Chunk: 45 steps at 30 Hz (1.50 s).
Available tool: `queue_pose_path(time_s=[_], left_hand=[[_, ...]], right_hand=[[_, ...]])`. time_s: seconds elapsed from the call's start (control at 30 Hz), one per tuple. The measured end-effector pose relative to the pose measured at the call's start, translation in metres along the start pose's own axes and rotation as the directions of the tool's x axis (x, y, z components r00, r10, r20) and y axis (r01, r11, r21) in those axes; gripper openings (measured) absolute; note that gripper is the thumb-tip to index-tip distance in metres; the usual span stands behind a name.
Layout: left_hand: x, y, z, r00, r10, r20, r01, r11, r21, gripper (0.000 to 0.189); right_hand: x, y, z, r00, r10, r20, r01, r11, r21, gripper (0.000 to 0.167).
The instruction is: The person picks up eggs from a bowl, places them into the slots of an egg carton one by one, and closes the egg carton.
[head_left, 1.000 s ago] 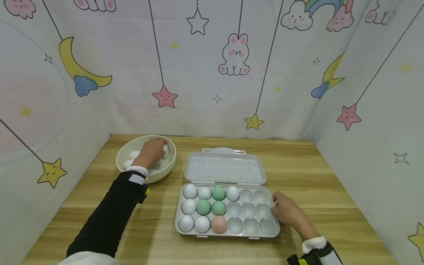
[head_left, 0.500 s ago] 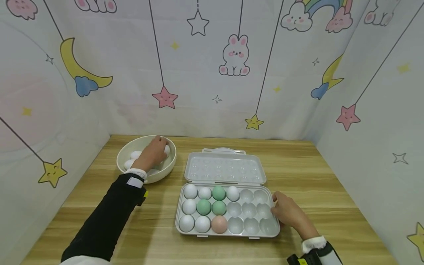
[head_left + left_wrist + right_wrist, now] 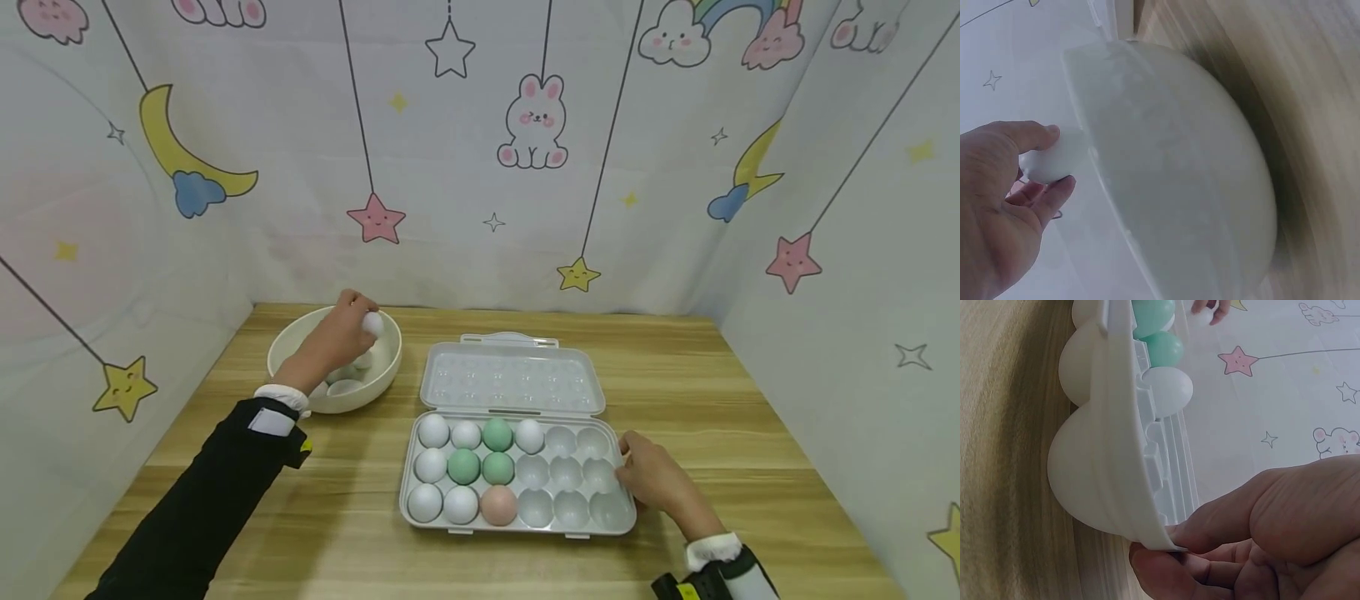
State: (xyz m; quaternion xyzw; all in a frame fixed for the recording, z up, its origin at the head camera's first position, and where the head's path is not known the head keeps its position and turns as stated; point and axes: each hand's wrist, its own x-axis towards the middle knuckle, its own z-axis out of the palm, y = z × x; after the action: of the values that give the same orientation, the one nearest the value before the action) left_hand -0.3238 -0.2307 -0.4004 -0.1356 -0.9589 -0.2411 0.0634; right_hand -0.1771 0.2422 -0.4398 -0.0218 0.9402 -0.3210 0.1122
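My left hand (image 3: 330,346) pinches a white egg (image 3: 372,324) over the cream bowl (image 3: 393,364) at the back left. The left wrist view shows the thumb and fingertips around this egg (image 3: 1057,157), close to the bowl's rim. More pale eggs lie in the bowl, partly hidden by the hand. A white plastic egg box (image 3: 517,527) sits open at the centre, with white, green and pinkish eggs in its left part; cups at its right hold nothing. At the box's right end, my right hand (image 3: 660,479) pinches the rim between thumb and fingers, clearest in the right wrist view.
The box's clear lid (image 3: 512,379) lies folded back behind the egg cups. Everything stands on a wood-grain table (image 3: 720,400). Patterned cloth walls (image 3: 465,267) rise at the table's back and sides.
My left hand, deep in the bowl before, has risen with a white egg in its fingers. The right hand has stayed at the box's right end.
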Motion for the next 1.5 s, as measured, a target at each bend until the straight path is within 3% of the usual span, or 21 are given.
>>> queue_pose_path(time_s=[0.2, 0.37, 0.5, 0.73, 0.93, 1.3, 1.5], left_hand=[[-0.009, 0.026, -0.017, 0.996, 0.070, -0.048, -0.072, 0.996, -0.058, 0.045], [-0.021, 0.062, -0.023, 0.989, 0.142, -0.034, -0.145, 0.982, -0.118, 0.043], [-0.030, 0.093, -0.019, 0.970, 0.242, -0.003, -0.240, 0.963, -0.124, 0.042], [-0.046, 0.143, 0.002, 0.904, 0.421, 0.073, -0.414, 0.905, -0.096, 0.038], [-0.055, 0.171, 0.025, 0.849, 0.510, 0.142, -0.492, 0.859, -0.142, 0.037], [-0.060, 0.198, 0.078, 0.796, 0.514, 0.320, -0.502, 0.856, -0.125, 0.035], [-0.065, 0.203, 0.101, 0.777, 0.526, 0.345, -0.539, 0.840, -0.067, 0.034]], right_hand=[[0.000, -0.004, -0.003, 1.000, 0.016, 0.011, -0.016, 1.000, -0.013, 0.017], [0.000, -0.006, -0.004, 1.000, 0.022, 0.020, -0.022, 1.000, -0.014, 0.017], [0.001, -0.007, -0.005, 0.999, 0.030, 0.025, -0.029, 0.999, -0.017, 0.017], [0.000, -0.005, -0.006, 0.998, 0.047, 0.033, -0.047, 0.999, 0.001, 0.019], [0.001, -0.003, -0.005, 0.998, 0.056, 0.028, -0.056, 0.998, -0.009, 0.018], [-0.001, -0.002, -0.003, 0.999, 0.049, 0.025, -0.049, 0.999, -0.003, 0.021], [-0.004, -0.002, -0.004, 0.998, 0.051, 0.023, -0.051, 0.999, -0.009, 0.021]])
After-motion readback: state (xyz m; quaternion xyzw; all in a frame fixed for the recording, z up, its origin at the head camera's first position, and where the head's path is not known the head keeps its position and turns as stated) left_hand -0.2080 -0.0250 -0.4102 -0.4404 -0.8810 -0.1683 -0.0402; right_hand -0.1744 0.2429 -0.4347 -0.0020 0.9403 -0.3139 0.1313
